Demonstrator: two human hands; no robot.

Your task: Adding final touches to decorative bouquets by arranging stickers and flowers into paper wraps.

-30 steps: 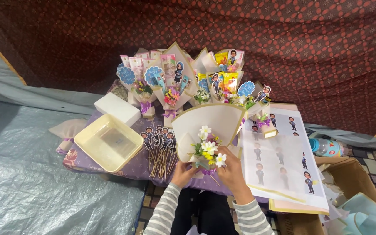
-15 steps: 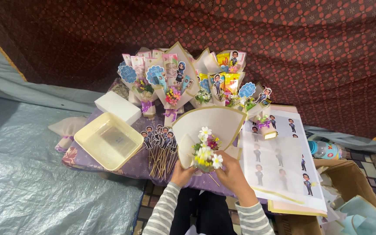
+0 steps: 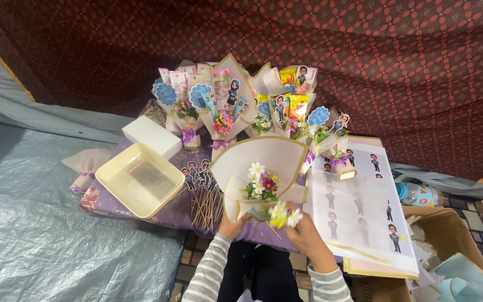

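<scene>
Both hands grip things, left hand the cream wrap, right hand loose flowers, which could slip out beside the wrap.

Both forearms in striped sleeves reach forward from the near edge. The left hand is curled closed, gripping; the right hand, just beside it, pinches with bent fingers.

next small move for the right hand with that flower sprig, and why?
Probably slide the white and yellow sprig up into the cream wrap, beside the daisy cluster already there. The right hand holds it at the wrap's lower opening, and the left hand pinches the wrap's base, so the cone looks steadied to take it.
</scene>
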